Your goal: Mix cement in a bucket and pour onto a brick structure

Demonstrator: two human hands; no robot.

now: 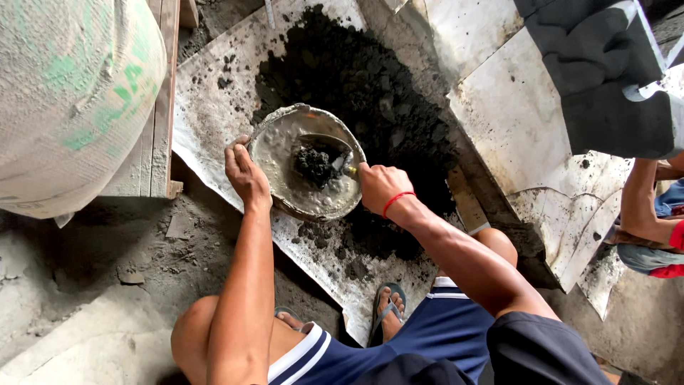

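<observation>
Head view: a shallow metal pan [299, 167], grey and smeared with wet mix, sits on a pale, stained sheet [214, 107] near the middle of the frame. The left hand [246, 175] grips the pan's rim at its 9 o'clock edge, fingers curled over the lip. The right hand [381, 187], with a red band at the wrist, is clenched around the handle of a trowel [324, 146] at the pan's 3 o'clock side; the blade reaches into the pan above a small dark clump [315, 165] lying at its centre. A large heap of dark, damp mix [356, 78] spreads from 12 o'clock of the pan round to 4 o'clock, touching the pan's far edge.

The sheet lies on rough, dusty concrete floor [71, 285]. A bulging woven sack [71, 100] rests on a wooden board at 9 o'clock. At 3 o'clock, another person's arm [638, 203] shows below a dark block [605, 71].
</observation>
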